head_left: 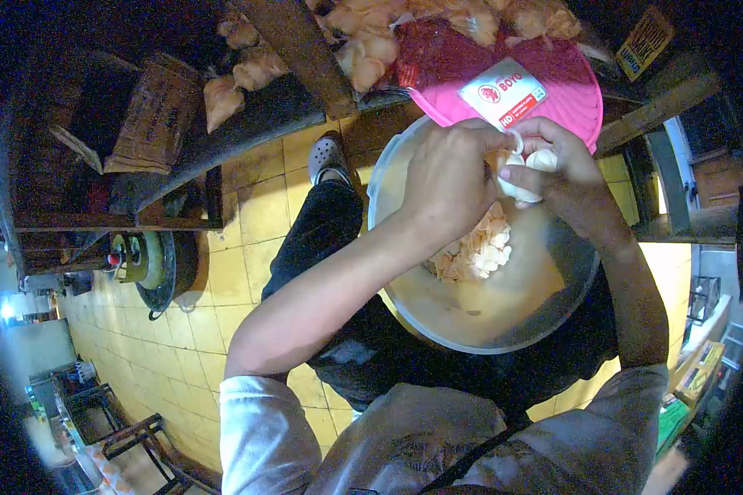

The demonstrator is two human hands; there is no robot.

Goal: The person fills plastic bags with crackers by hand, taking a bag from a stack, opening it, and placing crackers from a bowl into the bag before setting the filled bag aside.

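Note:
My left hand [450, 173] is closed over the far rim of a large basin, its fingertips pinching the twisted white neck of a small plastic bag [520, 177]. My right hand [570, 169] is wrapped round the same bag from the right, with its thumb across the front. Pale, whitish pieces bulge inside the bag; their kind is hard to make out. Below both hands, the wide basin [528, 322] sits between my legs. A small heap of thin, pale chips [479, 252] lies in it, partly hidden by my left hand and forearm.
Beyond the basin, a pack of plastic bags marked BOYO [502, 89] lies on a pink tray [582, 95]. Several filled, tied bags [367, 58] lie on the dark wooden table [281, 124]. A gas cylinder [144, 256] stands on the yellow tiled floor [223, 272] at left.

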